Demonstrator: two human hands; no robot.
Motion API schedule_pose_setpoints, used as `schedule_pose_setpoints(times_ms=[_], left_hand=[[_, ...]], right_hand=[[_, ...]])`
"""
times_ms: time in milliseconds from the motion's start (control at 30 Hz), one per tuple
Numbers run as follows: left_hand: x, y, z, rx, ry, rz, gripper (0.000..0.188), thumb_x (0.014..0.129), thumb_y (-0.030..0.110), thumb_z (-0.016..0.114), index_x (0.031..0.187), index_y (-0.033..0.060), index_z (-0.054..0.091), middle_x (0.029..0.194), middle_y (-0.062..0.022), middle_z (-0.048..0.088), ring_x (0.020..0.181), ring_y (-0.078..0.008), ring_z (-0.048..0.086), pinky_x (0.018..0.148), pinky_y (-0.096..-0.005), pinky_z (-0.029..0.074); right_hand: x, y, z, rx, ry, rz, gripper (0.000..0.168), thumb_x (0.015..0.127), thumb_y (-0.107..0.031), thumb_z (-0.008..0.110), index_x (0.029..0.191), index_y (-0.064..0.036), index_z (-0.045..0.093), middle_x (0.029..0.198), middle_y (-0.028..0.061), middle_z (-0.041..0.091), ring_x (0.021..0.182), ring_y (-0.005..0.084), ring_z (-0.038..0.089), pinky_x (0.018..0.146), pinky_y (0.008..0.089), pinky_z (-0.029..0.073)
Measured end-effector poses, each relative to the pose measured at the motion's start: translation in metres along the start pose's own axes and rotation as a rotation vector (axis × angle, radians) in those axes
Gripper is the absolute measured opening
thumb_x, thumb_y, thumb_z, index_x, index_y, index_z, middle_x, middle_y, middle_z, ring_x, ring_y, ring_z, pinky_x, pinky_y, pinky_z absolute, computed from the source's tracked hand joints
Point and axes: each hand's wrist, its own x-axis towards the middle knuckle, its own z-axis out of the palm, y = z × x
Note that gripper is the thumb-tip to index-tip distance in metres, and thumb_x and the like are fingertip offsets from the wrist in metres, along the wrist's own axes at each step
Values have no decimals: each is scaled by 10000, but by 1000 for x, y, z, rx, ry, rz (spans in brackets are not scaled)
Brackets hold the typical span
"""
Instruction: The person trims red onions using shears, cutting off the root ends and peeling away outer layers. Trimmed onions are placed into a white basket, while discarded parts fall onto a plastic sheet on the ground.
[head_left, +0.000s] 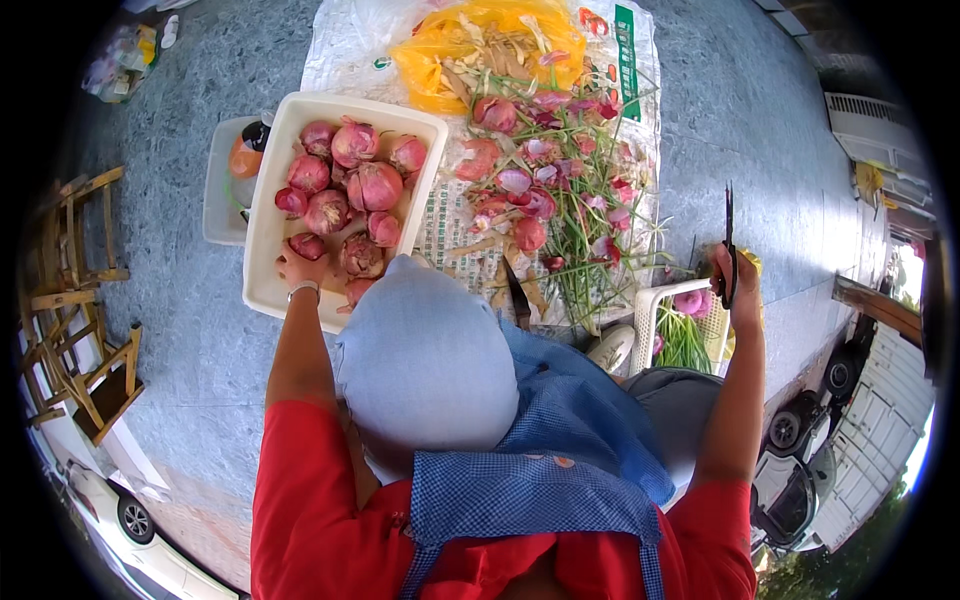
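Observation:
My left hand (301, 268) reaches into a white plastic tub (253, 262), its fingers around a small red onion (306, 245). Several more red onions (375, 186) lie loose in the tub. Off to the right, my right hand (739, 289) grips black scissors (729, 240), blades pointing away from me. Below that hand stands a cream plastic basket (642, 330) with green onion tops (682, 341) and purple onion bulbs (691, 301) in it. Onion skins (514, 180) and cut green stalks (577, 262) lie scattered on a printed white woven sack (450, 247) in front of me.
A yellow plastic bag (420, 71) of peelings lies at the sack's far end. Near my knee rests a dark knife blade (516, 292). A translucent bin (223, 180) holding a bottle is left of the tub. Wooden stools (86, 300) stand farther left.

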Motion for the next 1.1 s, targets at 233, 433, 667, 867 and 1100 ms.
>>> schedule_pose_setpoints(times_ms=[233, 433, 667, 867, 1100], left_hand=[[-35, 61, -78, -1183, -489, -164, 659, 880, 204, 716, 1427, 63, 375, 1364, -154, 506, 1179, -356, 571, 968, -541, 527], [-84, 209, -183, -1508, -977, 205, 591, 979, 320, 578, 1448, 36, 355, 1438, -153, 463, 1281, -335, 510, 1031, -516, 490], [-191, 386, -244, -1083, -1270, 631, 769, 872, 217, 714, 1512, 101, 304, 1431, -119, 453, 1287, -273, 508, 1004, -457, 499], [-278, 433, -230, -903, -1289, 602, 973, 787, 139, 808, 1521, 4, 185, 1386, -184, 473, 1211, -266, 557, 978, -386, 492], [-288, 444, -202, -834, -1194, 600, 729, 805, 127, 804, 1377, -43, 386, 1181, -102, 593, 966, -148, 602, 715, -268, 488]], right_hand=[[-21, -43, 11, -70, -66, -50, 448, 929, -461, 648, 809, -30, 623, 601, -18, 505, 521, 69, 466, 478, 251, 352], [-42, -81, 26, -79, -146, -196, 493, 871, -459, 735, 823, 23, 637, 595, 38, 459, 564, 119, 413, 540, 327, 383], [-63, -102, 25, -11, -165, -520, 492, 854, -446, 748, 782, 21, 609, 624, 117, 492, 572, 208, 462, 563, 366, 408], [-75, -99, -1, 23, -38, -630, 494, 819, -453, 773, 729, -8, 578, 638, 130, 548, 570, 284, 523, 566, 389, 446], [-82, -80, -20, -77, 12, -715, 424, 795, -400, 769, 799, -23, 577, 745, 154, 601, 727, 374, 622, 641, 441, 484]])
